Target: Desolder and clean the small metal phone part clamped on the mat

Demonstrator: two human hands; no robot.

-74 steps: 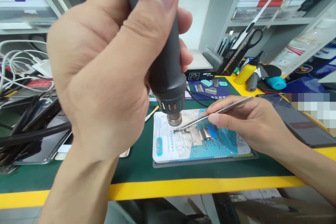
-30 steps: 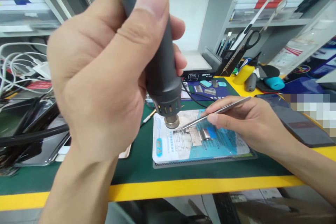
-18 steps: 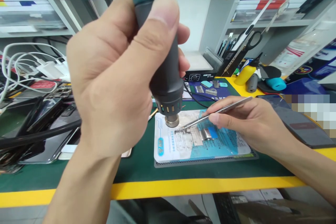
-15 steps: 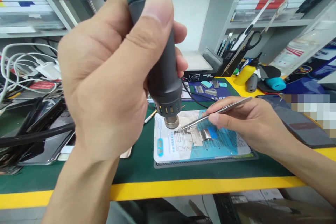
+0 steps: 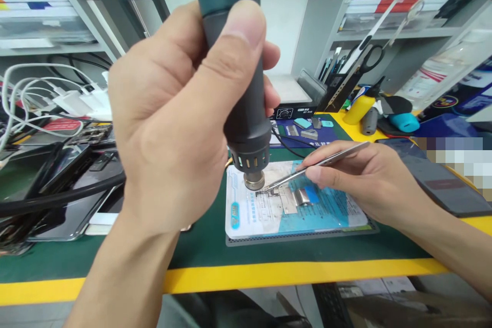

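My left hand [image 5: 172, 113] is wrapped round the dark handle of a hot air gun [image 5: 248, 123], thumb along its near side. Its metal nozzle points down, just above the left end of a small metal-and-circuit part [image 5: 286, 200]. That part lies on a white and blue mat [image 5: 246, 225] and carries a curled shiny strip. From the right, my right hand [image 5: 357, 174] pinches metal tweezers [image 5: 326, 160], whose tips reach down to the part beside the nozzle. Whether the tips grip anything is too small to tell.
Phones and phone parts [image 5: 69, 200] are heaped at the left, with a black hose [image 5: 61, 195] crossing them and white cables [image 5: 46, 87] behind. A dark phone [image 5: 434, 179] lies at the right. A tool holder [image 5: 334, 89] and yellow bottle [image 5: 359, 107] stand at the back.
My left hand and the hot air gun have shifted right and slightly down, leaving the gun more upright. My right hand and the tweezers have stayed almost still.
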